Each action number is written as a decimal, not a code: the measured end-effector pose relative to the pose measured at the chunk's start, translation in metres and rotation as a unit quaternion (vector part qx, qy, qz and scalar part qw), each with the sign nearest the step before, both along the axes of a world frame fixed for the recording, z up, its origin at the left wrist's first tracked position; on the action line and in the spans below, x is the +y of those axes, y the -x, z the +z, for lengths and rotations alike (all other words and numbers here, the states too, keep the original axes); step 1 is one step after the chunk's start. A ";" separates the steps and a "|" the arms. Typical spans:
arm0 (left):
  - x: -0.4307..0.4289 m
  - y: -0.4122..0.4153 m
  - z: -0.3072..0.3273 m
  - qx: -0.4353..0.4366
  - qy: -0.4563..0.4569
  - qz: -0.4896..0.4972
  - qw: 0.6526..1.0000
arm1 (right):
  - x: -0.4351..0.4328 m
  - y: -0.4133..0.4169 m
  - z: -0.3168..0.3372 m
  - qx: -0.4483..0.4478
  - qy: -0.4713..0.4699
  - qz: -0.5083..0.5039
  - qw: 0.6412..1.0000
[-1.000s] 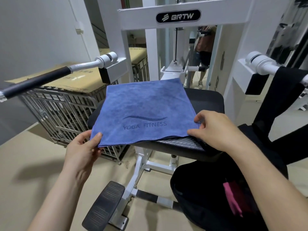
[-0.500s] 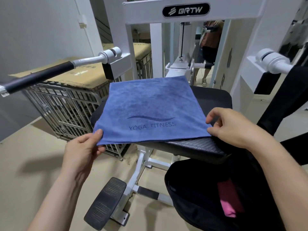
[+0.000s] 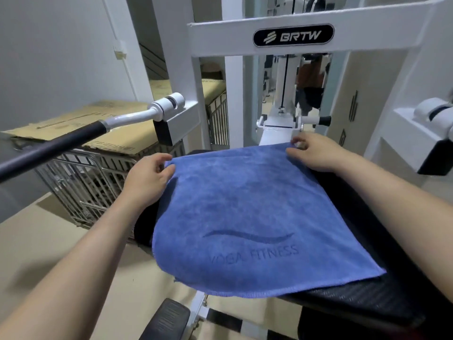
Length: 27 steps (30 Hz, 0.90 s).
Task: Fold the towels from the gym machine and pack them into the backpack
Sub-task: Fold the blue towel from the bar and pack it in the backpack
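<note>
A blue towel [image 3: 247, 217] marked YOGA FITNESS lies spread flat on the black padded seat [image 3: 362, 298] of the white gym machine [image 3: 259, 38]. My left hand [image 3: 147, 180] pinches the towel's far left corner between thumb and fingers. At the far right corner, my right hand [image 3: 316, 153] pinches the towel's edge the same way. The towel's near edge hangs slightly over the seat front. Only a dark sliver of the backpack [image 3: 367, 327] shows at the bottom right.
A black-gripped handle bar [image 3: 58, 146] juts out at the left, and a second white arm [image 3: 436, 114] at the right. Metal cages [image 3: 88, 182] topped with cardboard stand left of the machine. A black foot pedal [image 3: 166, 322] sits below the seat.
Both hands left the towel's near corners and reached forward to its far corners. The view moved closer over the seat, so the backpack dropped mostly out of sight.
</note>
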<state>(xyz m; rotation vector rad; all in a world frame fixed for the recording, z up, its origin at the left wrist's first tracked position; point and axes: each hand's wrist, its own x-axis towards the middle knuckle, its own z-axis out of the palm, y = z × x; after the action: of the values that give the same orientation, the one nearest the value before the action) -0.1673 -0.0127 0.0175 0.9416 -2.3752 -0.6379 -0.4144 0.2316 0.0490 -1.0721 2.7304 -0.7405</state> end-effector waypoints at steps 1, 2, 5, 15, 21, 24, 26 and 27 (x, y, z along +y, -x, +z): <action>-0.016 0.012 -0.003 -0.020 -0.021 -0.011 1.000 | -0.010 0.007 -0.001 0.002 -0.015 -0.003 1.000; -0.029 0.020 -0.006 -0.032 -0.069 -0.024 0.997 | -0.018 0.012 0.000 0.000 -0.030 -0.002 1.000; -0.053 0.027 -0.006 -0.012 -0.217 -0.074 0.973 | -0.028 0.029 0.008 -0.102 -0.012 0.005 0.995; -0.092 0.051 0.007 -0.001 -0.362 -0.140 0.922 | -0.047 0.069 0.028 -0.249 -0.090 -0.017 0.964; -0.097 0.088 0.001 0.163 -0.122 -0.023 0.979 | -0.058 0.067 0.030 -0.019 0.091 -0.119 0.989; -0.084 0.088 0.017 0.283 -0.204 -0.070 0.935 | -0.047 0.041 0.035 -0.061 0.291 -0.120 0.947; -0.069 0.067 0.028 0.335 -0.279 -0.114 0.893 | -0.027 0.013 0.036 -0.158 0.386 -0.065 0.907; -0.059 0.051 0.030 0.343 -0.295 -0.138 0.881 | -0.012 -0.001 0.033 -0.178 0.395 -0.034 0.901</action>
<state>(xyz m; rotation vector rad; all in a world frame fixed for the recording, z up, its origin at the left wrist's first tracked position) -0.2179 -0.0718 0.0472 0.4520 -1.6840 -1.5719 -0.4134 0.2193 0.0819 -0.8070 2.1632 -1.9339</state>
